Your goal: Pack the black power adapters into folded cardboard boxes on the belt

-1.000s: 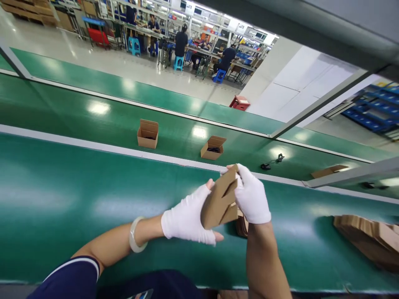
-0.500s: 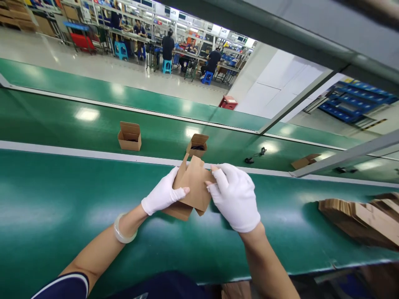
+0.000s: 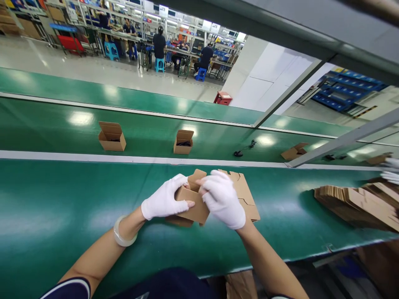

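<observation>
A small brown cardboard box, partly folded with an upright flap, is held above the green worktop. My left hand, in a white glove with bare fingertips, wraps round the box's left side, thumb on its front. My right hand, gloved likewise and slightly blurred, has its fingers curled at the box's upper right edge, closed on the cardboard. Beneath and beside the right hand, flat unfolded cardboard lies on the worktop. More brown cardboard shows under the box.
Beyond a white rail, a green belt carries an open box, another box holding dark cables, and a black adapter with its cord. Stacked flat cartons lie at right, near another person's gloved hand. A metal post slants overhead.
The box in my hands has turned and its opening now shows. My right hand has moved left and inward, uncovering flat cardboard. The boxes on the belt have shifted left in view.
</observation>
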